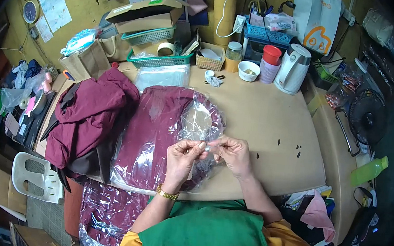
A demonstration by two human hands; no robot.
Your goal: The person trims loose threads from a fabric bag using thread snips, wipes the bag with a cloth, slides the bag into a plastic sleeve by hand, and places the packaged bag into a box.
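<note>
My left hand [182, 162] and my right hand [233, 156] meet over the near right part of a clear plastic bag [202, 121]. Both hands have their thumbs and fingertips pinched together. A small pale bit [207, 149] shows between the fingertips, too small to name; whether it is part of the bag cannot be made out. Inside the bag lies a folded maroon garment [150, 132], flat on the table. Left of it is a heap of loose maroon and dark garments [90, 112].
Another bagged maroon garment [113, 210] hangs below the table's front edge. Flat clear bags [163, 77] lie behind. Along the back stand a green basket [158, 61], a white bowl [248, 71] and a white kettle [294, 68]. Several dark specks dot the brown tabletop [273, 126].
</note>
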